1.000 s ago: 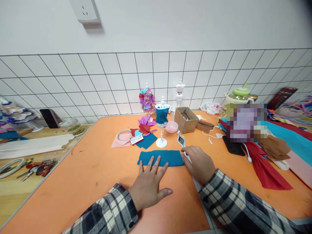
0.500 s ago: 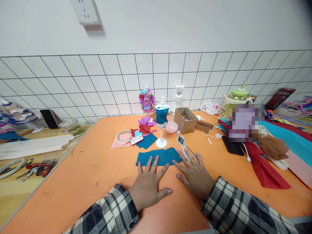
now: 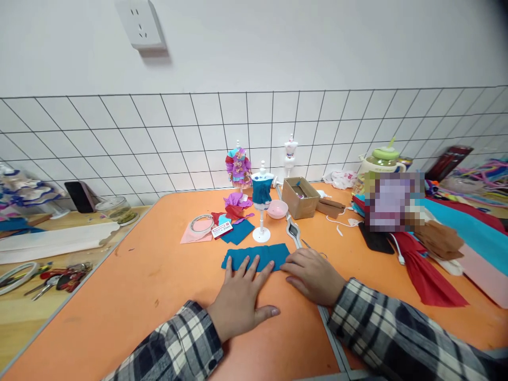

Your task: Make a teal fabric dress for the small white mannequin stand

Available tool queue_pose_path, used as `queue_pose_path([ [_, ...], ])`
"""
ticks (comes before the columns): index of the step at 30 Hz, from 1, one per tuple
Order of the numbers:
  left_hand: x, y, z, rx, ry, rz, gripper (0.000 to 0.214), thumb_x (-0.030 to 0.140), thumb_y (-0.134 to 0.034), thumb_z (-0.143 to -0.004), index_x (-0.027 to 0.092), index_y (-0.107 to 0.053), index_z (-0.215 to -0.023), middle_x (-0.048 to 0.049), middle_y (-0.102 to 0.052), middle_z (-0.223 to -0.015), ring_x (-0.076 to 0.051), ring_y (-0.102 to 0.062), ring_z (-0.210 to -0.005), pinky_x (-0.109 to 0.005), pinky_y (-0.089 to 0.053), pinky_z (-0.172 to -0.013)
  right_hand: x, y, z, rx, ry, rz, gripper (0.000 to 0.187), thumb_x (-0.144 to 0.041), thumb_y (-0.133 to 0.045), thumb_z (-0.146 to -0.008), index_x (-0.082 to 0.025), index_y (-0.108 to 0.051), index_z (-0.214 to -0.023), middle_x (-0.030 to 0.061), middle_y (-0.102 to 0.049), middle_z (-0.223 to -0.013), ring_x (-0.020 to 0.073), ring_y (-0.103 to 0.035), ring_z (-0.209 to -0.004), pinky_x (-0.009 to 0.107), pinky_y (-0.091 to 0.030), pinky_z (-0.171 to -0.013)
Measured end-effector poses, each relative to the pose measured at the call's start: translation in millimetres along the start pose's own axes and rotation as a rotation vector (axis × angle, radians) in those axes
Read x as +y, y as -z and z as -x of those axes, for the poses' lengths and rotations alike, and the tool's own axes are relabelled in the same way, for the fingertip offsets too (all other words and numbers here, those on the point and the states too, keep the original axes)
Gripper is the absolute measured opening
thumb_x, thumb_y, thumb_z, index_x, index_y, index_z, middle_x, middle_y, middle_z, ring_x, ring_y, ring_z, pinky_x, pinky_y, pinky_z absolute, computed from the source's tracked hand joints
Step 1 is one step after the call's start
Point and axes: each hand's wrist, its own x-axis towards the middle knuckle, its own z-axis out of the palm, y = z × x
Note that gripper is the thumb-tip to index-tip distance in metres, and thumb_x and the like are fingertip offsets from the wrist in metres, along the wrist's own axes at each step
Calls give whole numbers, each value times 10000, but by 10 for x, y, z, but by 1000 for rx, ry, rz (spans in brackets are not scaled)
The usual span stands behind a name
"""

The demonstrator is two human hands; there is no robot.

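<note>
The strip (image 3: 256, 250) lies on the counter (image 3: 138, 296), just in front of the teal-clad form (image 3: 262, 189). The left hand (image 3: 241, 301) has its fingers spread, tips on the strip; the right hand (image 3: 315, 275), right of the form, has its fingers together at the strip's end, pinching or not I cannot tell. Pulling against the left fingertips could crease or skew the strip; reaching too far forward could topple the form.
</note>
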Motion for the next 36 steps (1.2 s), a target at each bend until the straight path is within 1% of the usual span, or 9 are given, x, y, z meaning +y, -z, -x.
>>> queue_pose_path([
  [3, -116, 48, -11, 61, -7, 81, 779, 603, -463, -857, 256, -170, -1491, -124, -386, -1482, -335, -379, -1332, -601, -234, -1085, 25, -55, -213, -64, 106, -13, 224, -307, -516, -895, -219, -649, -1054, 59, -648, -998, 217, -536, -952, 364, -403, -845],
  [5, -254, 104, -10, 109, -22, 98, 606, 459, -524, -871, 224, -365, -1407, -121, -399, -1472, -289, -442, -1287, -477, -371, -1042, 58, -115, -272, -96, 126, -11, 222, -320, -507, -902, -210, -661, -1018, 57, -651, -964, 207, -546, -903, 346, -406, -809],
  [8, -500, 226, 6, 129, -76, 24, 216, 331, -563, -860, 229, -643, -1032, -87, -599, -1255, -262, -562, -1123, -438, -408, -989, 100, -178, -243, -92, 118, 4, 249, -303, -459, -924, -210, -667, -1026, 58, -652, -955, 198, -552, -870, 334, -402, -773],
  [13, -763, 367, 21, 83, -148, -21, 218, 173, -447, -901, 227, -645, -977, -29, -684, -970, -190, -615, -894, -362, -451, -870, 102, -158, -167, -60, 70, -21, 273, -215, -430, -915, -220, -685, -1013, 57, -646, -959, 190, -543, -890, 319, -391, -773],
  [24, -787, 448, 53, 134, -58, -177, 264, 136, -461, -882, 263, -689, -920, -28, -663, -1059, -221, -581, -1027, -494, -346, -1008, 72, -37, -197, -183, -53, -47, 278, -346, -478, -902, -242, -653, -1091, 55, -619, -963, 203, -565, -904, 314, -402, -719],
  [27, -752, 492, 119, 151, -8, -242, 356, 85, -457, -842, 268, -661, -1070, -49, -651, -1128, -259, -542, -1124, -580, -259, -1061, 77, -23, -193, -197, -35, -47, 283, -324, -464, -911, -248, -657, -1103, 56, -620, -972, 201, -569, -910, 315, -408, -730],
  [30, -601, 430, 142, 175, -73, -230, 503, 131, -462, -854, 212, -468, -1350, -98, -528, -1357, -254, -435, -1279, -518, -216, -1129, 75, -22, -191, -197, -25, -40, 280, -313, -465, -912, -250, -658, -1105, 56, -621, -979, 202, -570, -925, 317, -413, -745],
  [33, -394, 273, 92, 108, -185, -151, 702, 407, -500, -891, 163, -215, -1484, -121, -252, -1545, -284, -218, -1416, -470, -237, -1140, 64, -28, -193, -204, -26, -19, 277, -312, -470, -909, -251, -656, -1105, 52, -622, -963, 202, -573, -907, 317, -416, -737],
  [36, -253, 144, 29, 8, -219, -83, 766, 564, -423, -897, 178, -150, -1500, -118, -175, -1565, -289, -161, -1434, -477, -196, -1152, 48, -39, -195, -207, -21, 1, 279, -308, -467, -911, -247, -652, -1111, 52, -620, -962, 201, -574, -899, 319, -417, -732],
])
